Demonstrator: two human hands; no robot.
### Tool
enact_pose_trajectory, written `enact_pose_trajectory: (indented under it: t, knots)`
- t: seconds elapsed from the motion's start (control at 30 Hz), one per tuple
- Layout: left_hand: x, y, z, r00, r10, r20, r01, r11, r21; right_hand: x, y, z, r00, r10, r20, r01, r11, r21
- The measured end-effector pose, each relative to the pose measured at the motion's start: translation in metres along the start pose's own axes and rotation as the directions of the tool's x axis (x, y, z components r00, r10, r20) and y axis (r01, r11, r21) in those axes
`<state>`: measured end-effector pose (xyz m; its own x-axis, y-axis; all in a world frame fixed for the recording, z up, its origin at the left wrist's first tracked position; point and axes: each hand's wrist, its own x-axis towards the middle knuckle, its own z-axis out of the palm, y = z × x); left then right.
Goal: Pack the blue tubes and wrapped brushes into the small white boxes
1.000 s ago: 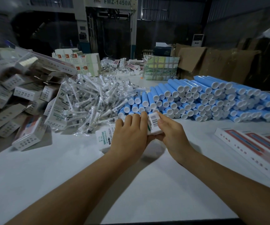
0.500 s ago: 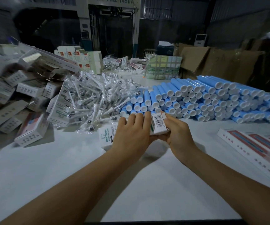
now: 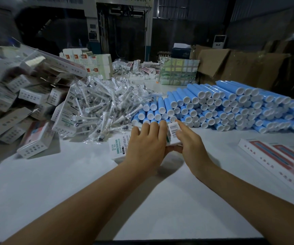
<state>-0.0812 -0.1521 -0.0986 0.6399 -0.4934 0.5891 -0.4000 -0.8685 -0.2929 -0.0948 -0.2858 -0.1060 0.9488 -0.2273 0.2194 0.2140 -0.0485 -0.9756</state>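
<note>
A small white box (image 3: 173, 133) with a barcode on its end sits on the white table (image 3: 72, 183), held between both hands. My left hand (image 3: 146, 147) lies over its left side, fingers across the top. My right hand (image 3: 190, 144) grips its right end, thumb underneath. A second white box (image 3: 118, 147) with green lettering lies flat under my left hand. A heap of wrapped brushes (image 3: 107, 110) lies behind on the left. Stacked blue tubes (image 3: 222, 106) with white caps spread behind on the right.
A pile of white boxes (image 3: 15, 106) leans at the far left. Long flat white-and-red boxes (image 3: 275, 160) lie at the right edge. Cardboard cartons (image 3: 231, 68) and a green packed bundle (image 3: 178, 71) stand at the back, before a dark machine.
Both hands have stayed on the barcode box and shifted it only slightly. The view has tilted a little downward.
</note>
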Motion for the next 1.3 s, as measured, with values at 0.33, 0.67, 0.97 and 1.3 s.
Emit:
enact_pose_trajectory:
  t: [0.33, 0.67, 0.97, 1.3]
  knots:
    - [0.005, -0.006, 0.007, 0.993, -0.090, 0.076, 0.097, 0.992, -0.086, -0.009, 0.001, 0.008, 0.983, -0.171, -0.074, 0.141, 0.943, -0.302]
    - [0.002, -0.003, 0.001, 0.997, -0.046, 0.062, 0.048, 0.998, -0.040, -0.013, 0.005, 0.008, 0.965, -0.250, -0.078, 0.192, 0.879, -0.437]
    - [0.002, -0.008, 0.002, 0.994, -0.076, 0.081, 0.085, 0.991, -0.104, -0.007, 0.007, 0.007, 0.991, -0.131, 0.012, 0.130, 0.966, -0.223]
    - [0.009, -0.006, 0.003, 0.991, -0.113, 0.077, 0.124, 0.981, -0.152, -0.004, 0.004, 0.006, 0.984, -0.160, 0.080, 0.172, 0.970, -0.174]
